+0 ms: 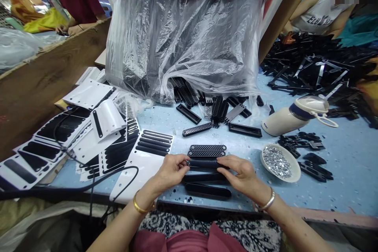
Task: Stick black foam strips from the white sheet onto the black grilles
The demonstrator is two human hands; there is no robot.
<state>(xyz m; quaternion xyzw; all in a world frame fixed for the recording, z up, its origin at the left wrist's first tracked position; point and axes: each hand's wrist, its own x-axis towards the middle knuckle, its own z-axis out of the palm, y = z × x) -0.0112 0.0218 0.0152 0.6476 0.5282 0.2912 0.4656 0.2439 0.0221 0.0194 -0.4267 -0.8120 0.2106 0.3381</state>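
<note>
A blue table point(348, 165) sits in a busy workroom, and other people work at the far corners.

Far left, white sheets point(88, 141) with black oval stickers lie fanned out in a messy pile. A black cable point(97, 181) loops over them. One sheet point(147, 157) lies just beside the left hand point(171, 171).

The left hand pinches the left end of a black strip point(203, 163). Its fingers are curled in close, thumb on the near side. A gold bangle point(140, 206) rings that wrist.

The strip is long and thin with round ends. It is held flat, low over the table, right in front of the person. Just behind it lie two grille pieces point(206, 150) with lots of tiny holes, side by side. Under the hands lie two more plain black strips point(208, 191) (they look smooth, with no holes).

The right hand point(242, 175) holds the other end of the strip, fingers bent over the top of it. It wears a silver bangle point(267, 202).

Behind all this stands a big clear plastic bag point(186, 31), with black grilles spilling out of its mouth.

To the right is a small white bowl point(280, 163) full of shiny silver bits. Past it a white bottle point(295, 116) lies on its side. Little black clips point(307, 153) are scattered near the bowl. A big heap of black parts point(319, 67) fills the far right.
</note>
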